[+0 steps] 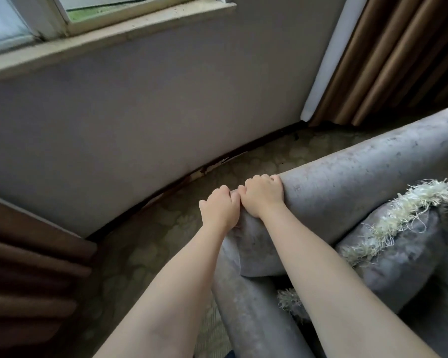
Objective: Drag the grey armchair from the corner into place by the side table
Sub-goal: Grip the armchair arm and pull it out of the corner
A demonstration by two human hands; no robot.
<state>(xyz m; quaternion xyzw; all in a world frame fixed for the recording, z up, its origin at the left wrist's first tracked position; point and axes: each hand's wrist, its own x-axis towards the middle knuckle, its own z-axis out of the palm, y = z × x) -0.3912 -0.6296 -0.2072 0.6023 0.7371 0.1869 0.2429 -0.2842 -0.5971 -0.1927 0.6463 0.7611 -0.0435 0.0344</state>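
Left hand, right hand — armchair edge

A white-framed window and its worn sill sit above a pale wall edged by a dark skirting board. Brown curtains hang at right over patterned carpet, near a grey cushion with a cream fringe.

cushion lies on armchair, wall behind, curtain right.
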